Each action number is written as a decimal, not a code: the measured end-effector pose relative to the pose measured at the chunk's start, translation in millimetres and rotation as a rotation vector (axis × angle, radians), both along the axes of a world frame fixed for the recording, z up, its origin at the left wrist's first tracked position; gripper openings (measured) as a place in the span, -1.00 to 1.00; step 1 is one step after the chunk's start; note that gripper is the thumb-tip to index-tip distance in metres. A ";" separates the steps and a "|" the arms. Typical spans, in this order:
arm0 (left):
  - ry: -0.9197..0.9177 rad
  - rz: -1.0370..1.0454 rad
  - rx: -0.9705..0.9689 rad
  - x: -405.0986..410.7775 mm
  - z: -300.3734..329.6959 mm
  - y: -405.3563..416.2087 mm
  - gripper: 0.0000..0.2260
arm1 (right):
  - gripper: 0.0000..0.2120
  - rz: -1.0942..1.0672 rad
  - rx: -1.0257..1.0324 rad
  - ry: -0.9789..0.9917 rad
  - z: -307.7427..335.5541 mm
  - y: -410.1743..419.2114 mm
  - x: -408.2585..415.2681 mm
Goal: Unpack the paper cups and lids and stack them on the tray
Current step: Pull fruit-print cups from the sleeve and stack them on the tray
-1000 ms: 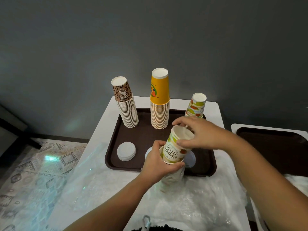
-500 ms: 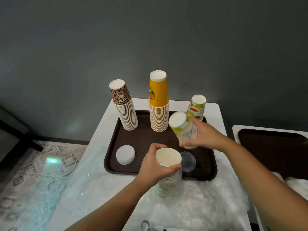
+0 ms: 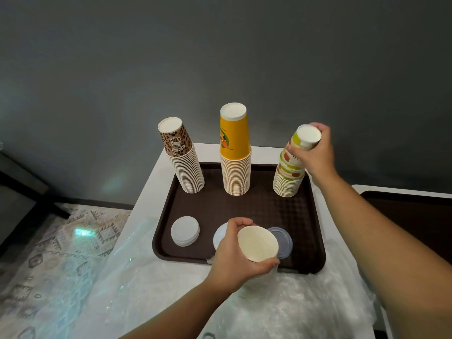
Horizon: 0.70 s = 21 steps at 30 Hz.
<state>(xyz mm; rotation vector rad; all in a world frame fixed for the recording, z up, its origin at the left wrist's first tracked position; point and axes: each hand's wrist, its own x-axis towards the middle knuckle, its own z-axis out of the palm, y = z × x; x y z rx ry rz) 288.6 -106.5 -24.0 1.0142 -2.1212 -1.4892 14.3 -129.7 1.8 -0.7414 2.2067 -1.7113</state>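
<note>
Right hand (image 3: 316, 152) fingers (image 3: 292, 150) curled round one inverted green-and-orange printed paper cup (image 3: 304, 138), now sitting on top of the fruit-print cup stack (image 3: 288, 177) at the far right of the brown plastic tray (image 3: 264, 209); half a second ago that cup was mid-air over the tray centre, a second ago it was being pulled off the hand-held stack. So one more cup is transferred, probably about to be let go. Left hand (image 3: 238, 255) fingers wrapped round the remaining nested cups, mouth up (image 3: 258, 243), held over the tray's near edge, same grip as before; more cups left to move. Leopard-print cup stack (image 3: 186, 165) and yellow cup stack (image 3: 235, 152) unchanged, as are the white round lid pile (image 3: 185, 231) and clear plastic lid (image 3: 283, 239). Hidden: how many cups the left hand holds, a second white lid mostly behind that hand, whether the placed cup is fully seated. Crinkled clear plastic wrap (image 3: 281, 311) covers the white bench (image 3: 146, 206), blurry.
</note>
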 end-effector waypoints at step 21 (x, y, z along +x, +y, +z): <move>-0.036 -0.025 -0.119 2.9 -1.6 7.1 -0.24 | -0.61 0.504 0.276 0.356 27.5 55.5 82.0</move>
